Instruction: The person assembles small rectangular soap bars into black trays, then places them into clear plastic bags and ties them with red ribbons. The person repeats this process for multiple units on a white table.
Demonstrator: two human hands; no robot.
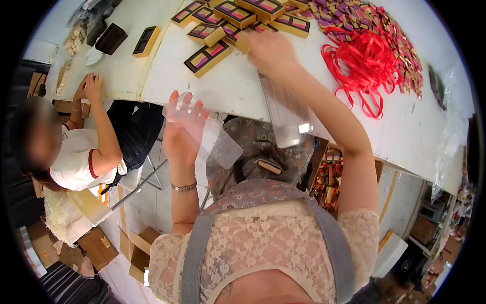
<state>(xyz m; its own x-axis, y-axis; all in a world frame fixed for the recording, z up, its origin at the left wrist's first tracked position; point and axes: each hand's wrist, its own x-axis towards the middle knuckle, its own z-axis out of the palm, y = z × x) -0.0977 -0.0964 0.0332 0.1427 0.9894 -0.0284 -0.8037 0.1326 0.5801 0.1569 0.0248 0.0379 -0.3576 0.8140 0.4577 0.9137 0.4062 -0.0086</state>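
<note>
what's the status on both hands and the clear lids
Left hand grips clear lid. Right hand, blurred, grips second clear lid over table edge. Nothing blocking.

Packing workshop: long white table [228,86], stacked gift boxes [238,17], red ribbons [362,63].

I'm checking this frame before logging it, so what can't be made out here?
- Right hand: motion-blurred, head view; its grip on the clear sleeve is unclear.
- Boxes under the table: mostly hidden by the tabletop and right arm.
- Co-worker's hands: too small to tell what they hold.
</note>
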